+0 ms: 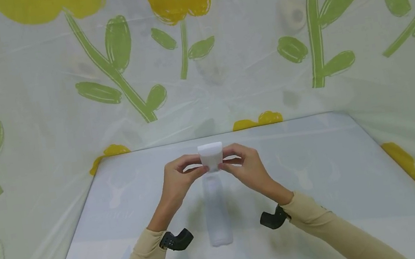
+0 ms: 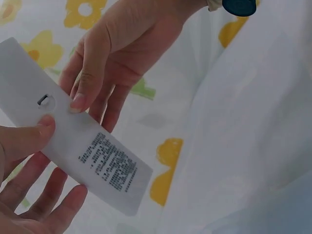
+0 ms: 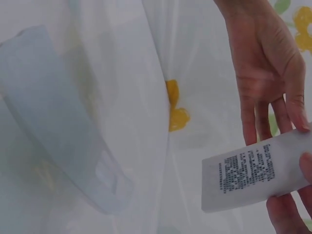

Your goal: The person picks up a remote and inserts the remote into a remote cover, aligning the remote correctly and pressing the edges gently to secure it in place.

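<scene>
A slim white flat device (image 1: 210,155) is raised over the table, one short end toward the head camera. My left hand (image 1: 176,179) pinches its left edge between thumb and fingers. On the opposite edge my right hand (image 1: 248,166) has the same kind of pinch. In the left wrist view, the broad face of the white device (image 2: 73,114) carries a block of dark print (image 2: 109,161) and a small round recess with a dark slot (image 2: 45,100). Beneath the hands, a long, pale, translucent-looking case (image 1: 217,213) lies lengthwise on the table.
The white table (image 1: 302,169) has a glossy, pale surface, and its far edge meets a hanging sheet (image 1: 238,66) printed with yellow flowers and green leaves. A black wrist camera (image 1: 177,240) is strapped to the left wrist, another black wrist camera (image 1: 274,219) to the right.
</scene>
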Motion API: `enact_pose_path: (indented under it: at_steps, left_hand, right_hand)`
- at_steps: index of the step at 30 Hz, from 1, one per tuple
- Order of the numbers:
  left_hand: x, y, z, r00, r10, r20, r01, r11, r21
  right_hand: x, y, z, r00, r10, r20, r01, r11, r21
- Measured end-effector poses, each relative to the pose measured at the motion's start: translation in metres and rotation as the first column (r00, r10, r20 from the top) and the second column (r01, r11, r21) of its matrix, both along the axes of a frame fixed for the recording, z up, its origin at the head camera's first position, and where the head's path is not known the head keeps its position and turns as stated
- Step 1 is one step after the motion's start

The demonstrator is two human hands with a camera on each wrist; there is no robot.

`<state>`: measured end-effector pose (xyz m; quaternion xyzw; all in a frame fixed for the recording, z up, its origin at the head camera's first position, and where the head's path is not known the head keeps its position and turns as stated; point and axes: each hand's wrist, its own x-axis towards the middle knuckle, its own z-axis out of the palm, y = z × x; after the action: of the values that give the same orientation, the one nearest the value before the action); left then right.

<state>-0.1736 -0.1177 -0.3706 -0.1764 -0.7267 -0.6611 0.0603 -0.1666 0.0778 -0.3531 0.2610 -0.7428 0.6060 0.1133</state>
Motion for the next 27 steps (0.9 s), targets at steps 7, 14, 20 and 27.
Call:
enact_pose_path:
  at_steps: [7, 14, 20, 27]
  left_hand:
    - [-0.002, 0.000, 0.000, 0.999, 0.041, -0.004, -0.041, 0.999, -0.029]
    - [-0.004, 0.000, 0.001, 0.997, 0.074, -0.005, -0.074, 0.996, -0.043]
    - [-0.005, -0.001, 0.000, 0.996, 0.093, -0.010, -0.094, 0.995, -0.045]
    - [0.001, 0.000, 0.012, 0.996, 0.082, 0.026, -0.081, 0.997, -0.018]
  right_hand:
    - [-0.003, -0.002, 0.002, 1.000, 0.000, -0.013, 0.000, 1.000, -0.007]
    - [-0.006, -0.005, 0.003, 1.000, -0.011, 0.011, 0.011, 1.000, -0.001]
    - [-0.011, -0.007, 0.001, 0.999, -0.019, 0.025, 0.019, 1.000, 0.010]
    - [-0.017, -0.010, 0.000, 0.999, -0.007, 0.031, 0.007, 1.000, 0.000]
